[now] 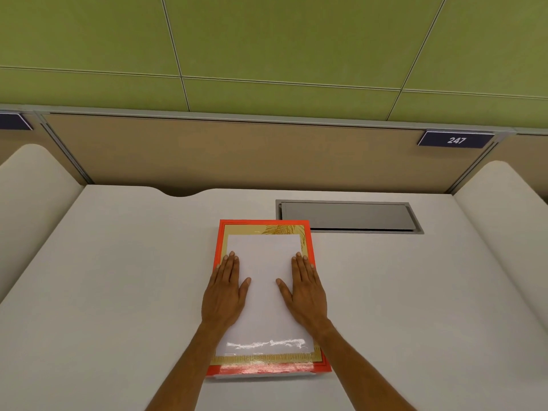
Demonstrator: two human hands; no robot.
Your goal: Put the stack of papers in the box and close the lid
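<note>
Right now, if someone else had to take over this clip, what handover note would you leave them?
Left hand: flat, open, on the papers' left edge.
Right hand: flat, open, on the right edge.
The white stack of papers lies on the orange-rimmed, gold-patterned box on the white desk.
Whether that surface is the lid or the box's inside, I cannot tell.
Left: seat the papers, close the lid.

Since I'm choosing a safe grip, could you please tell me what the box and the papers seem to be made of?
Box: probably glossy coated cardboard, orange rim with gold print; glare streaks along its near edge suggest a slick finish. Papers: plain white matte sheets, lying flat.
</note>
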